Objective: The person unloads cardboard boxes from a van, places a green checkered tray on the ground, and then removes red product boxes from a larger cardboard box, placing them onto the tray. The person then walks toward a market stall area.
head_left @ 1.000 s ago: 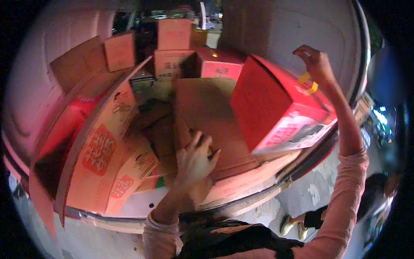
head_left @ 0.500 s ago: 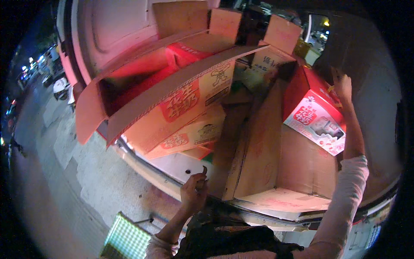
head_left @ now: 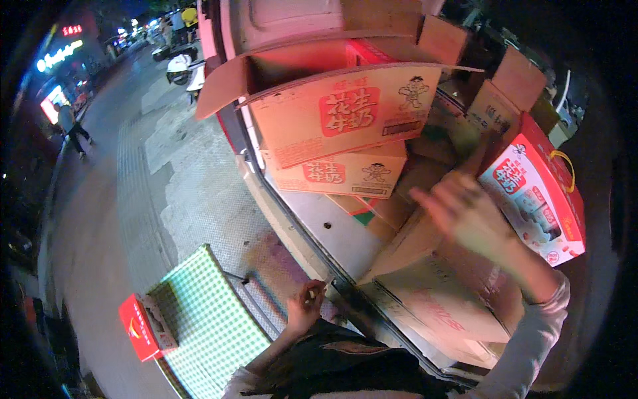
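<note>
My right hand (head_left: 462, 209), smeared by motion, is over the open brown carton (head_left: 428, 296) at the right, a finger stretched out and nothing seen in its grasp. Beside it a red and white gift box (head_left: 531, 193) with a yellow handle leans at the far right. Low in the middle, my left hand (head_left: 306, 306) has its fingers curled together; whatever they hold is too small to make out. It is just outside the van's edge, between a table and the cargo floor.
A large open carton (head_left: 345, 110) with red contents sits on a flatter carton (head_left: 345, 171) on the van floor (head_left: 325, 223). At the lower left stands a table with a green checked cloth (head_left: 212, 312), a red box (head_left: 147, 327) at its edge. A person (head_left: 68, 126) walks on the street.
My right hand has come away from the gift box's handle and moved left, over the carton. The view has turned left, bringing the table and street further into sight.
</note>
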Motion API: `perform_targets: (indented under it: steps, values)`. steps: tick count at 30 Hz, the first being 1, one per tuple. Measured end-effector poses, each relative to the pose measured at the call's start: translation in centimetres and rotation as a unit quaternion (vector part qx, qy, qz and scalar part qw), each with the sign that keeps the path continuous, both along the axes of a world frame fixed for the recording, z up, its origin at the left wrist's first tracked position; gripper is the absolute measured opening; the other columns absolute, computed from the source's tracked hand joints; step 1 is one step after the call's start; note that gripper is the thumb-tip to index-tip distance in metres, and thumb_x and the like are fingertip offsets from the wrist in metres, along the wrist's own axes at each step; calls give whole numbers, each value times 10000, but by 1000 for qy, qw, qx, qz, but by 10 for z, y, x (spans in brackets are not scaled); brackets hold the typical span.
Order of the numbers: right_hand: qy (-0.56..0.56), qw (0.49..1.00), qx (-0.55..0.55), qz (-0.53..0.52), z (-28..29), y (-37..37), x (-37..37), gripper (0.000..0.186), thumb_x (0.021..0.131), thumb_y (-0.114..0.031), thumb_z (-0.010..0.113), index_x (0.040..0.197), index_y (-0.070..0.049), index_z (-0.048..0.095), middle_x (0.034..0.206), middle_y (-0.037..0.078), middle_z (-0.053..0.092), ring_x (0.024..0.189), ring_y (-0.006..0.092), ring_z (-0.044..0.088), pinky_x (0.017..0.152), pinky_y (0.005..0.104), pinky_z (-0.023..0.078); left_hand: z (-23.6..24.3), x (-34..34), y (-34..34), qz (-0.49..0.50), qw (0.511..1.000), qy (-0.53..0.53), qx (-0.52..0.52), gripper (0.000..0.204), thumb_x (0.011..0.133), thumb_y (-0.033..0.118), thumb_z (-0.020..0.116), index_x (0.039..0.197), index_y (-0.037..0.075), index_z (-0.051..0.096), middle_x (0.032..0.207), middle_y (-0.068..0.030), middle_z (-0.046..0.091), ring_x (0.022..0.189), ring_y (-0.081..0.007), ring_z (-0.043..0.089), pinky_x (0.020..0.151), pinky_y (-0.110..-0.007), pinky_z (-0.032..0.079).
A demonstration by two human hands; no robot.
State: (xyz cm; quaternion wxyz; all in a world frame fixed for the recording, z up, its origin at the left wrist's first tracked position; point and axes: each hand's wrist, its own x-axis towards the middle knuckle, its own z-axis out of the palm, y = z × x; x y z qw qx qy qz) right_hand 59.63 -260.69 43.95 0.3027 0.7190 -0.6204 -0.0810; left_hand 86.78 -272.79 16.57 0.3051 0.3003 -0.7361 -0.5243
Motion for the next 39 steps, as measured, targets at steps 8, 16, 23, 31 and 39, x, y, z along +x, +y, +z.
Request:
perform_targets:
  steps: [8,16,23,31,39]
  values:
    - [-218,960,76,-158,-105,-140,-63,815,737,-76,544,1378,-65,41,657,216,570,575,347,580,531,437,483,-7,73,-23,130,989,27,71,132,779,-4,603,910,10,587,768,-60,602,621,-76,506,538,-231,448]
    - [-77,967,-152,-187,-149,-236,-126,730,739,-108,551,1353,-40,161,735,216,594,657,346,605,536,424,482,-35,142,-85,297,935,121,150,121,797,-20,570,916,-13,551,794,-72,611,676,-85,558,522,-202,468]
    - [-103,887,-63,-446,-217,-284,-127,554,765,-220,560,1254,-51,361,850,203,594,746,309,595,619,423,475,-39,201,-118,393,905,92,131,170,795,-58,515,959,-17,532,867,-109,628,646,-112,590,539,-217,493]
    - [-695,649,224,-213,-406,-332,17,364,824,-98,505,1172,-7,457,850,111,567,653,184,554,561,310,469,-60,220,-142,566,820,-8,80,280,720,2,618,986,63,554,864,-115,611,729,-200,606,619,-287,486]
    - [-190,606,676,372,-387,-467,340,364,795,-172,573,1135,-65,501,904,159,597,806,302,585,714,378,468,-71,225,-165,758,647,-3,82,228,763,46,639,976,56,559,860,-98,598,704,-172,577,610,-266,472]
